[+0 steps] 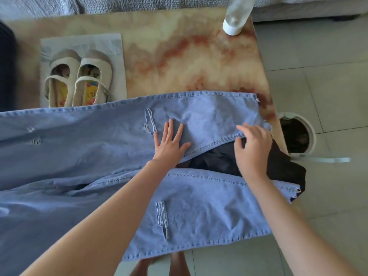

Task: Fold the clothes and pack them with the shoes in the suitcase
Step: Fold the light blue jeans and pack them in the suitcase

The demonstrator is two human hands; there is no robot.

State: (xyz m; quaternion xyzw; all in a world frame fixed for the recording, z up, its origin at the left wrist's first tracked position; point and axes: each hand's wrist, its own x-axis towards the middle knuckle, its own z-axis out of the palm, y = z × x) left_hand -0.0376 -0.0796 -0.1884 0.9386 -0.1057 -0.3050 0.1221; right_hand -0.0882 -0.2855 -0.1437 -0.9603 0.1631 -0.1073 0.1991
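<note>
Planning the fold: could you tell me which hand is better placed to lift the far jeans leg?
Probably the right hand: it sits at the far-leg hem of the jeans; the left hand lies flat mid-leg.

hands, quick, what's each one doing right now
Left hand: open, pressing flat on the jeans.
Right hand: fingers curled, pinching the jeans' leg edge.

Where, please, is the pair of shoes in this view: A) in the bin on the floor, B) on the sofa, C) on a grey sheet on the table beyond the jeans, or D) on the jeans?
C: the shoes stand side by side on the grey sheet, beyond the jeans.
</note>
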